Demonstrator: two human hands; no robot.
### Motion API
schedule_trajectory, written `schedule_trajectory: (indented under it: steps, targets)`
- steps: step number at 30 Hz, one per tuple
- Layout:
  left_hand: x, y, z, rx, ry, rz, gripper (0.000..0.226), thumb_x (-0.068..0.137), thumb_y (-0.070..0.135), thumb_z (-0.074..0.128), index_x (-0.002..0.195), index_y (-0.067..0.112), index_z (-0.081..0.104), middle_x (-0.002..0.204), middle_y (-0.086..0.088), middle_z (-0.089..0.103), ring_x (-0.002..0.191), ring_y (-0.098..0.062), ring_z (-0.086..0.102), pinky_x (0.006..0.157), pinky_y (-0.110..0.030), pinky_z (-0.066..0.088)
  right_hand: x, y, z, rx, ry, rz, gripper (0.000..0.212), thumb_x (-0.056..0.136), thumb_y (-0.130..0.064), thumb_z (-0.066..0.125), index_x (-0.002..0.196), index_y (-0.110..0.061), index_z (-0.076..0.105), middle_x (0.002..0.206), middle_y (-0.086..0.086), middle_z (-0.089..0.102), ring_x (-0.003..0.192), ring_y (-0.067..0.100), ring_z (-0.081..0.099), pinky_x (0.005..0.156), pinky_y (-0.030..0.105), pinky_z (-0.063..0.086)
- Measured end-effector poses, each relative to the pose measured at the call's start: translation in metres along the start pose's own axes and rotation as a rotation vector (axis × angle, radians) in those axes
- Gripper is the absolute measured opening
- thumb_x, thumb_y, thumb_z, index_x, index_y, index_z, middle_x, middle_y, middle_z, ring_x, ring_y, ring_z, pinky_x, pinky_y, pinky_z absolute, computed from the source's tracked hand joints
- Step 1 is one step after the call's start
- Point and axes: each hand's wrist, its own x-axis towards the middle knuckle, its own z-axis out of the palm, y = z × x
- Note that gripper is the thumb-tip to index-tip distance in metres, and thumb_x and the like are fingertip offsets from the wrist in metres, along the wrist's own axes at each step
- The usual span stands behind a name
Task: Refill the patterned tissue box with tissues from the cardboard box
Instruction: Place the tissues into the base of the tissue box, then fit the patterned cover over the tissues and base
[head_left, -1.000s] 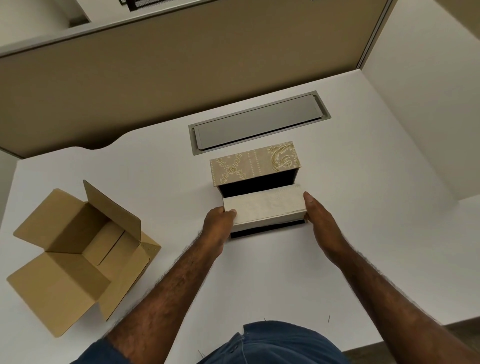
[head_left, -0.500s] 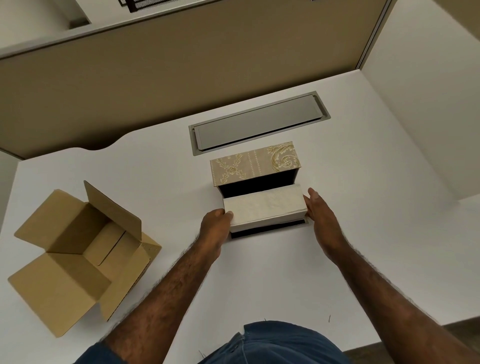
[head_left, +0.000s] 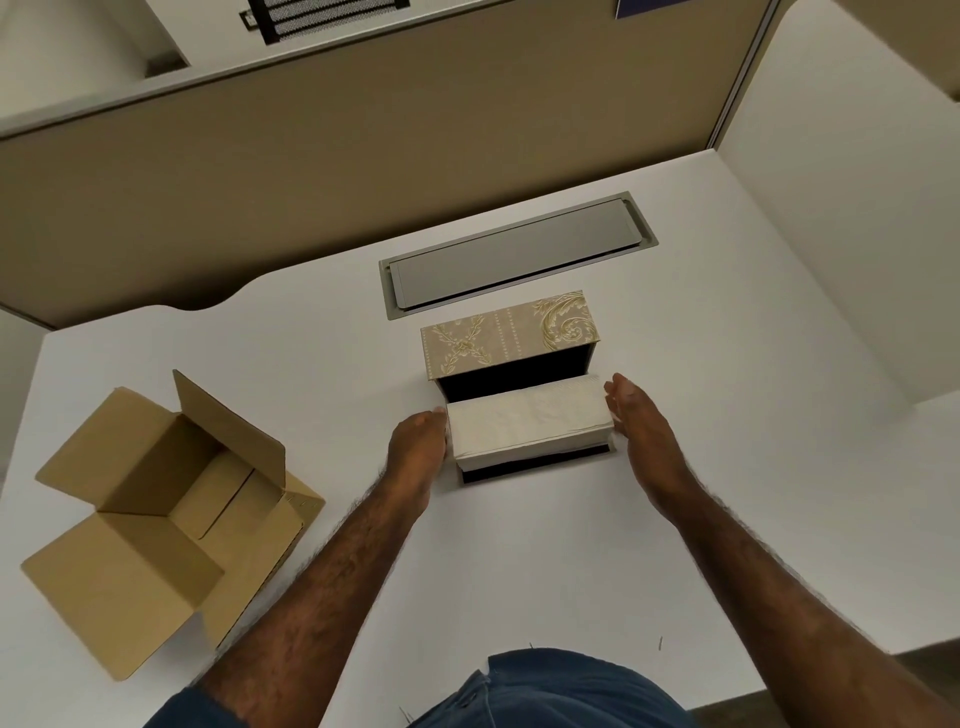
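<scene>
White bench (head_left: 519, 561), viewed from above, walled by tan partition panels. Patterned tissue box (head_left: 509, 338), beige with gold floral print, at bench centre, opened toward the viewer, dark interior exposed; lid or upper shell standing at the far side. Stack of white tissues (head_left: 527, 423), folded, sitting in the open box and rising above its near dark edge; whether fully seated cannot be told. Left hand (head_left: 418, 447) at the stack's left end, fingers curled, knuckles up, fingertips touching the tissue edge; forearm running diagonally from lower left, bare. Right hand (head_left: 641, 431) at the stack's right end, palm turned inward, fingers extended and loosely spread, fingertips touching or just beside the tissue corner; contact not certain, no closed grasp apparent; forearm running from lower right, bare. Both hands flanking the stack, one at each short end, neither wrapped around it. Cardboard box (head_left: 171, 514), brown, well apart to the left on the bench, all four flaps open, inside showing only cardboard bottom flaps. Grey recessed cable hatch (head_left: 514, 257), closed, set in the bench just behind the patterned box. Blue garment (head_left: 550, 691) at the lower frame edge.
</scene>
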Motion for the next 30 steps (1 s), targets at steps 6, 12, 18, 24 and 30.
schedule_trajectory:
  steps: [6, 12, 18, 24, 30]
  targets:
    - [0.005, 0.030, -0.012, -0.092, -0.022, 0.146, 0.017, 0.107, 0.036, 0.051, 0.108, 0.028, 0.066, 0.112, 0.002, 0.067, 0.115, -0.024, 0.061, 0.106, -0.043, 0.050, 0.035, -0.041, -0.005, -0.190, 0.041, -0.188, 0.083, 0.103, -0.072, 0.043, 0.170, -0.026, 0.028, 0.176, -0.002, 0.034, 0.152, 0.004, 0.035, 0.124, 0.034, 0.032]
    - [0.004, 0.043, -0.017, -0.064, -0.089, 0.210, 0.044, 0.109, 0.034, 0.049, 0.149, 0.016, 0.049, 0.143, -0.002, 0.056, 0.130, -0.023, 0.058, 0.114, -0.042, 0.048, 0.064, -0.078, -0.004, -0.329, -0.105, -0.257, 0.099, 0.095, -0.070, 0.064, 0.172, -0.031, 0.016, 0.181, -0.001, 0.021, 0.164, 0.022, 0.026, 0.130, 0.049, 0.030]
    - [0.001, 0.040, -0.016, -0.022, -0.123, 0.267, 0.034, 0.111, 0.032, 0.043, 0.142, 0.023, 0.054, 0.135, 0.005, 0.059, 0.123, -0.017, 0.059, 0.108, -0.035, 0.050, 0.068, -0.084, 0.004, -0.354, -0.192, -0.260, 0.086, 0.100, -0.057, 0.067, 0.169, -0.022, 0.030, 0.173, 0.004, 0.040, 0.153, 0.025, 0.045, 0.117, 0.035, 0.044]
    - [0.000, 0.035, -0.022, -0.015, -0.117, 0.286, 0.026, 0.109, 0.021, 0.046, 0.132, 0.021, 0.060, 0.134, 0.002, 0.067, 0.119, -0.013, 0.066, 0.108, -0.037, 0.053, 0.059, -0.076, -0.003, -0.289, -0.182, -0.252, 0.072, 0.104, -0.040, 0.069, 0.167, -0.028, 0.035, 0.168, 0.001, 0.045, 0.147, 0.018, 0.049, 0.081, 0.000, 0.047]
    - [-0.007, 0.023, -0.030, 0.009, -0.119, 0.324, 0.020, 0.106, 0.020, 0.052, 0.122, 0.028, 0.061, 0.127, 0.004, 0.069, 0.120, -0.018, 0.066, 0.105, -0.037, 0.054, 0.043, -0.064, -0.007, -0.247, -0.175, -0.292, 0.076, 0.098, -0.035, 0.079, 0.163, -0.032, 0.039, 0.164, -0.006, 0.047, 0.143, 0.013, 0.052, 0.100, 0.016, 0.054]
